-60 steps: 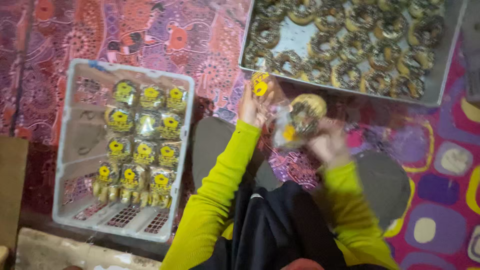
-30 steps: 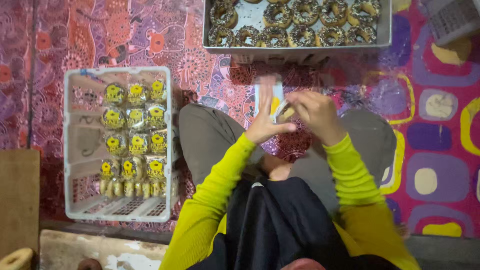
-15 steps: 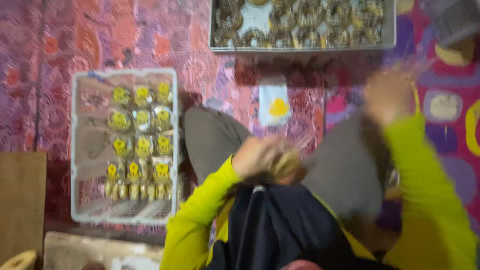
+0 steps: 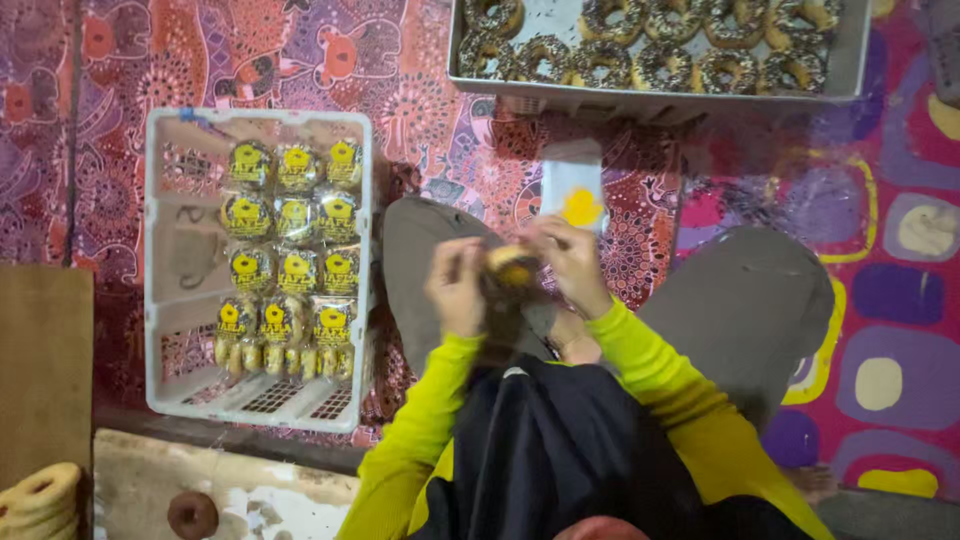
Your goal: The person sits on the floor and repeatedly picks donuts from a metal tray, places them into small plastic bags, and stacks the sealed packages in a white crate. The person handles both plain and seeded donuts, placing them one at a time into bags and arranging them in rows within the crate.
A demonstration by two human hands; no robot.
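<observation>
Centre of frame: left hand [image 4: 455, 285] and right hand [image 4: 572, 262] closed together around one doughnut [image 4: 512, 268], held close over the lap for handling. Upper centre: clear bag [image 4: 573, 188] flat on the patterned cloth [image 4: 420, 90], within reach. Upper right: metal tray [image 4: 650, 98] of doughnuts; left: white crate [image 4: 160, 300] with packed ones in rows.

1 wrapped doughnut [image 4: 512, 268], blurred, pinched between left hand [image 4: 455, 285] and right hand [image 4: 572, 262], above the lap.

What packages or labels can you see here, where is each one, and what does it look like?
Wrapped doughnut packs: rows in the white crate at left, clear wrap, round yellow labels.
Empty bag: on the patterned mat below the metal tray, clear rectangle, yellow mark.
Doughnut in wrap: between left hand and right hand.
</observation>
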